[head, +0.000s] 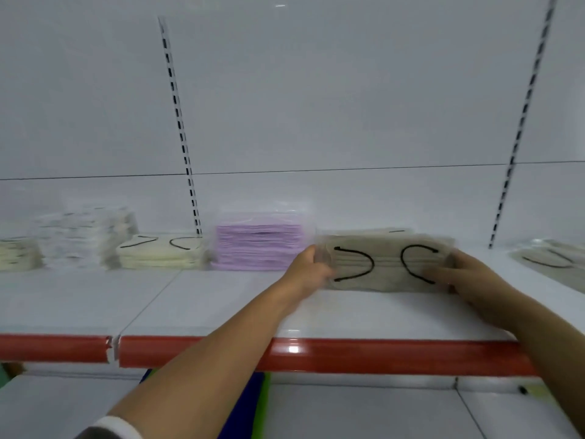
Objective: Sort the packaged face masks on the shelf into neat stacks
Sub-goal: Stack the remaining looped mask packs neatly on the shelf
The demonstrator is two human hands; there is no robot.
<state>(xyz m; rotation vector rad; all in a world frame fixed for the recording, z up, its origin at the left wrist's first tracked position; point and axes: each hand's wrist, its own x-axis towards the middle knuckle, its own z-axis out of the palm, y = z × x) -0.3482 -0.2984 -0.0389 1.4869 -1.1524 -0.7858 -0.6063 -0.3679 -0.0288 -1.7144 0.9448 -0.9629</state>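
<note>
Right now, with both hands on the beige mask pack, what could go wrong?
The beige pack is held only at its ends, by the left hand and the right hand; the clear wrap might slip free. Its left end is close beside the purple stack; a sideways push could knock that stack crooked.

Probably a shop, white display shelf (205, 299), red edge strip (348, 353), slotted uprights (179, 122), stacked mask packs (258, 248)
</note>
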